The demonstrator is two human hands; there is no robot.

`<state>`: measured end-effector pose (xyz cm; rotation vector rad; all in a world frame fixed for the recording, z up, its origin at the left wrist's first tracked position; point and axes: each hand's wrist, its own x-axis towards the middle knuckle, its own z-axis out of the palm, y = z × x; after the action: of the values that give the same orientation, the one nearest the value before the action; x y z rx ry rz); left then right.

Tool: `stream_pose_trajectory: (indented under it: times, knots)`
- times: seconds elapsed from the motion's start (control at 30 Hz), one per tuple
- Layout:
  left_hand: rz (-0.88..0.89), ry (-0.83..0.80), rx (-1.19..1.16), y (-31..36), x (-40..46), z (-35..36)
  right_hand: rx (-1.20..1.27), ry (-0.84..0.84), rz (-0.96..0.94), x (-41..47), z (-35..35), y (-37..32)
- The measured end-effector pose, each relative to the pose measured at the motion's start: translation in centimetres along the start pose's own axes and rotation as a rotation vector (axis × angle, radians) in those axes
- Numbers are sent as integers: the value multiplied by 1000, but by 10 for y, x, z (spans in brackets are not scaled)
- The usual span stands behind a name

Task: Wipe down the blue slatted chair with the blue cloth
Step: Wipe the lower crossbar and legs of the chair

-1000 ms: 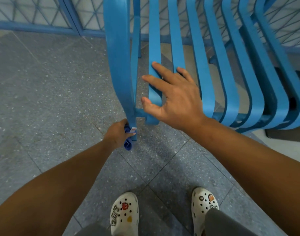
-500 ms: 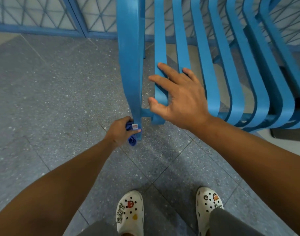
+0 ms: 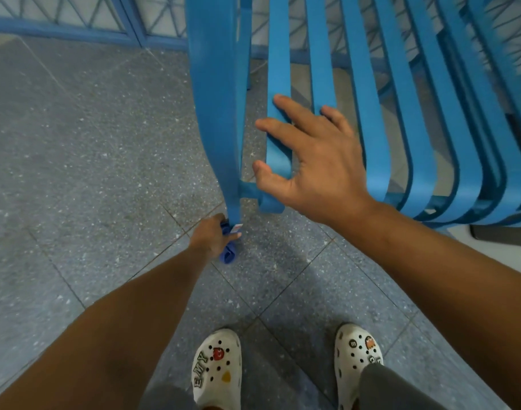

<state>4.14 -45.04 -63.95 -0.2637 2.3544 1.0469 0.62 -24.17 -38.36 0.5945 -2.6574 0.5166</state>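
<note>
The blue slatted chair (image 3: 371,119) fills the upper right of the head view, its curved slats bending down toward me. My left hand (image 3: 213,236) grips the bunched blue cloth (image 3: 228,251) around the foot of the chair's wide left leg (image 3: 216,113), close to the floor. A small white tag shows on the cloth. My right hand (image 3: 315,161) rests on the seat slats with fingers spread and straight, thumb at the front edge of the leftmost slat.
Grey speckled floor tiles (image 3: 90,173) lie all around. A blue metal fence (image 3: 75,16) runs along the back. My two white clogs (image 3: 217,368) stand just in front of the chair. A dark mat (image 3: 502,235) lies at the right edge.
The left hand with the cloth has slid slightly down the chair leg to its foot. The right hand has stayed on the slats.
</note>
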Motion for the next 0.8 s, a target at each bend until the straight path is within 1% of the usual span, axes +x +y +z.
stream_pose_trajectory:
  times: [0.13,0.2,0.27,0.4,0.53,0.57,0.63,0.67,0.77,0.8]
  knots:
    - [188,102,13,1,-10,-23,5,-3,13,0,-2,-2]
    - [231,108,55,4,-10,-28,1,-10,18,0,-4,-3]
    - [224,115,79,4,-9,-27,1,-16,21,0,-4,-4]
    - [170,151,199,0,-2,-13,13,-13,30,0,-3,-4]
    - [0,97,281,3,0,4,15,-20,34,0,-3,-3]
    - [-59,71,246,6,1,8,15,-23,32,0,-3,-2]
    - [-157,31,78,15,2,14,11,-26,28,0,-4,-2]
    - [-183,46,45,16,3,17,7,-25,26,1,-4,-2]
    - [-237,-61,-96,13,4,11,8,-34,30,1,-5,-3]
    - [-222,-100,-150,14,2,5,6,-33,33,1,-5,-4]
